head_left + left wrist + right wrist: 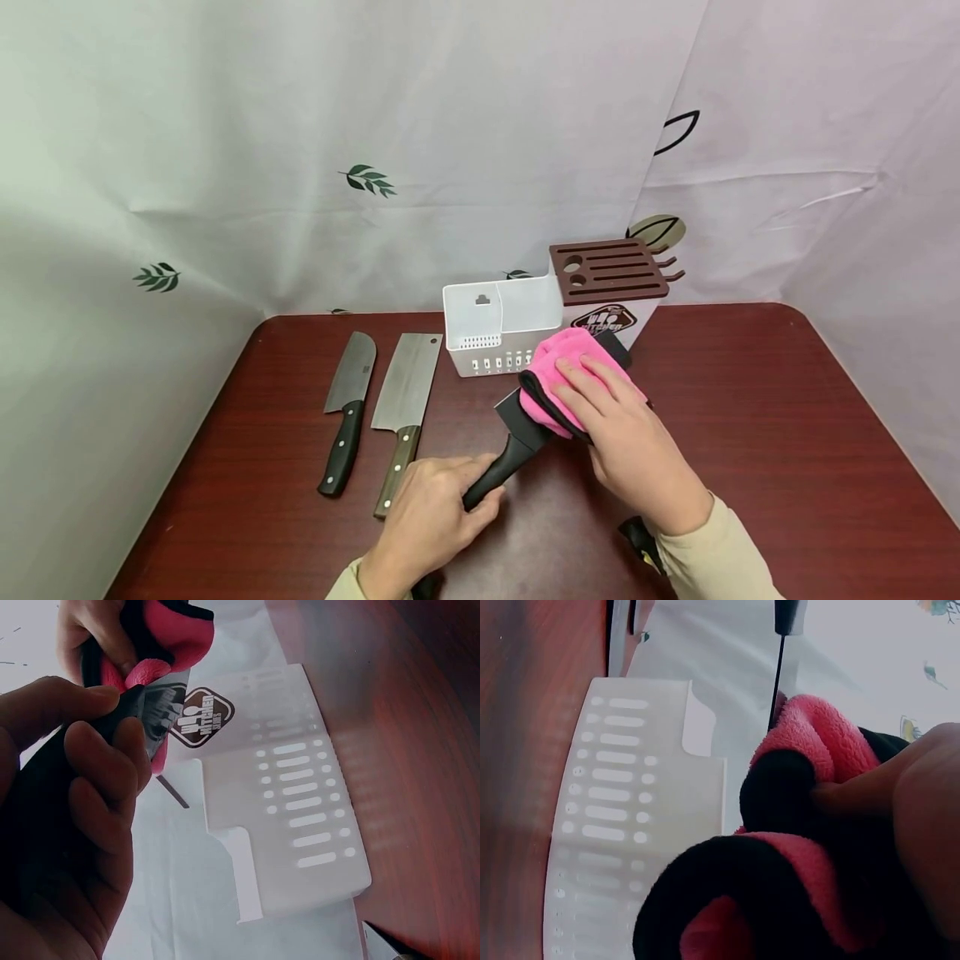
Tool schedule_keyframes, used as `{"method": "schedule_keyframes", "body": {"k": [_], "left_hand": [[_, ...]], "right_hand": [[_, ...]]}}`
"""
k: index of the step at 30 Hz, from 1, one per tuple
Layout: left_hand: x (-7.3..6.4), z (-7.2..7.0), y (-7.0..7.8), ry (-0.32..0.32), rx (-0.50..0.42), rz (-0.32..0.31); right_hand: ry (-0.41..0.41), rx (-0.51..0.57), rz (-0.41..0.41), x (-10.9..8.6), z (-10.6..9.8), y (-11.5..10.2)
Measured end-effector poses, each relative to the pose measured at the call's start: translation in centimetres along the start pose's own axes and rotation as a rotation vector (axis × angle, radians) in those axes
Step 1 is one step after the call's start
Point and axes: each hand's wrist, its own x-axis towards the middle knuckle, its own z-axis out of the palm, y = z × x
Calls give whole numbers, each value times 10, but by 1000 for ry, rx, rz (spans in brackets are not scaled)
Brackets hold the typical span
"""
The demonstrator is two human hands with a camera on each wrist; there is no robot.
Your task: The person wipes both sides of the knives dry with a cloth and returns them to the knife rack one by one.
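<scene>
My left hand [435, 508] grips the black handle of a wide-bladed kitchen knife [522, 418]. The blade points up and to the right, above the table. A pink cloth with black edging [558, 367] is folded over the blade and hides its middle; a dark end shows beyond it. My right hand [637, 446] holds this cloth against the blade, fingers on top. In the right wrist view, the thumb presses the cloth [806, 724] from the other side. The knife handle [45, 795] lies inside the curled left fingers in the left wrist view.
A white knife rack [472, 360] with a brown slotted top [611, 271] and side hooks stands at the back, just behind the cloth. To the left lie a black-handled knife [348, 417] and a wooden-handled cleaver [405, 392] on the red-brown table [787, 433]. White curtains [480, 125] surround it.
</scene>
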Motion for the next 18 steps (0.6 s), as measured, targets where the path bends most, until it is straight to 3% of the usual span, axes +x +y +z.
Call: {"method": "schedule_keyframes", "body": {"k": [18], "left_hand": [[0,1,0,0,12,-14]], "right_hand": [[-18,68,-110,8,10,-17]]}}
